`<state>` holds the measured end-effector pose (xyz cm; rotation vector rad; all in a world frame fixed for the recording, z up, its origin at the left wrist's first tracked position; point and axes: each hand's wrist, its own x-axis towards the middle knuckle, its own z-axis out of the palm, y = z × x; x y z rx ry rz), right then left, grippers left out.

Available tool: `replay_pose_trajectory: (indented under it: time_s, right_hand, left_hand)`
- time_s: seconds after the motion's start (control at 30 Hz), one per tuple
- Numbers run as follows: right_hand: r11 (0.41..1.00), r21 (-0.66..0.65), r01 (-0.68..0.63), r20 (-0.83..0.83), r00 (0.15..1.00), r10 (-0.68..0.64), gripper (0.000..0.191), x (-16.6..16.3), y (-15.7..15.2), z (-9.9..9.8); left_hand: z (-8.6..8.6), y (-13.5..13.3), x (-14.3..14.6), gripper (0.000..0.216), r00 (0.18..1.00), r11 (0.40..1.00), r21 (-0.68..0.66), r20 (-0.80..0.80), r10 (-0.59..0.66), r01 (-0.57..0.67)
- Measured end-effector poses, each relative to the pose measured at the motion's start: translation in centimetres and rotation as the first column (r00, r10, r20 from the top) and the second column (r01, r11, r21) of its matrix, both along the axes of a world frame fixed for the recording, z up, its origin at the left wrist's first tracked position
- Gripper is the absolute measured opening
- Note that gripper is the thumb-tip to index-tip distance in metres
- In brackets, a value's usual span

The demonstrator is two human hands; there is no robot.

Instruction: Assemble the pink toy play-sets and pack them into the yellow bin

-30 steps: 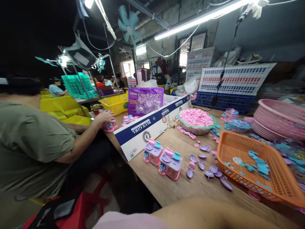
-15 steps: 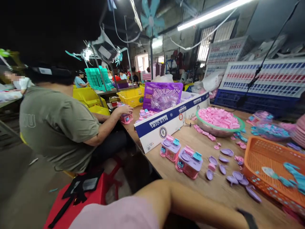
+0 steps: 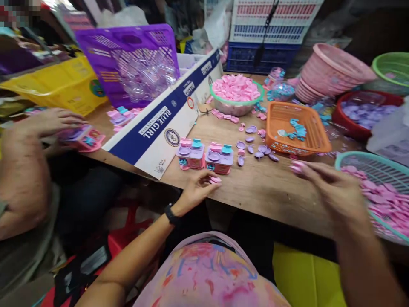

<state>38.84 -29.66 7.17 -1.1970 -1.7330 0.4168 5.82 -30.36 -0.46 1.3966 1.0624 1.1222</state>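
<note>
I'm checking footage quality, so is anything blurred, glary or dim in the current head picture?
Head view: the right hand and its pink piece look smeared, the left hand crisper; also in the head view, bright glints speckle the clear plastic, and the upper right is dim.

Toy kitchens (image 3: 224, 158) on table (image 3: 252, 187), divider (image 3: 156, 130) left, basket (image 3: 292, 145) right

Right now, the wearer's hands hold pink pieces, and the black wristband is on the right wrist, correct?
No: the black wristband is on the left wrist, as the head view shows. The left hand and right hand do hold pink pieces.
</note>
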Motion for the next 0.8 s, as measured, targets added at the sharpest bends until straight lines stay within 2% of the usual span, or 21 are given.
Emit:
replay_pose_trajectory:
  time_s: [0.1, 0.17, 0.23, 0.3, 0.43, 0.53, 0.6, 0.7, 0.8]
  right_hand:
    - [0.992, -0.122, -0.027, -0.061, 0.998, 0.020, 0.013, -5.2, 2.6, -2.9]
    - [0.997, -0.055, -0.051, -0.100, 0.994, 0.046, 0.020, -8.8, 5.0, -5.1]
    - [0.997, 0.048, -0.066, -0.074, 0.995, 0.069, 0.020, -11.4, 6.8, -6.8]
    - [0.988, 0.132, -0.085, -0.005, 0.996, 0.086, 0.017, -12.6, 7.6, -7.8]
    - [0.968, 0.230, -0.100, 0.094, 0.992, 0.081, 0.014, -12.6, 7.7, -8.6]
    - [0.951, 0.286, -0.116, 0.161, 0.984, 0.071, 0.014, -12.3, 7.8, -9.0]
    - [0.941, 0.307, -0.144, 0.209, 0.975, 0.081, 0.016, -12.1, 8.2, -9.2]
    - [0.931, 0.297, -0.213, 0.262, 0.956, 0.135, 0.018, -11.5, 8.8, -9.2]
    - [0.903, 0.286, -0.319, 0.309, 0.923, 0.228, 0.019, -10.8, 9.5, -8.8]
  left_hand:
    - [-0.3, 1.1, -1.7, 0.023, 0.976, 0.966, 0.222, -0.144, 0.164, -0.130]
    - [-0.3, 2.0, -2.1, 0.021, 0.946, 0.913, 0.382, -0.217, 0.242, -0.145]
    - [-0.1, 2.6, -2.5, 0.018, 0.918, 0.862, 0.483, -0.252, 0.305, -0.154]
    - [0.0, 3.2, -3.1, 0.016, 0.892, 0.827, 0.533, -0.268, 0.364, -0.178]
    - [-0.1, 4.0, -4.6, 0.016, 0.842, 0.778, 0.579, -0.272, 0.466, -0.244]
    - [-0.3, 4.4, -4.6, 0.018, 0.840, 0.765, 0.594, -0.261, 0.475, -0.248]
    - [-0.1, 4.6, -3.6, 0.017, 0.873, 0.775, 0.607, -0.266, 0.408, -0.177]
    - [0.3, 5.1, -1.3, 0.014, 0.912, 0.773, 0.634, -0.331, 0.243, 0.024]
    - [0.6, 5.8, 0.4, 0.011, 0.865, 0.721, 0.657, -0.473, 0.170, 0.218]
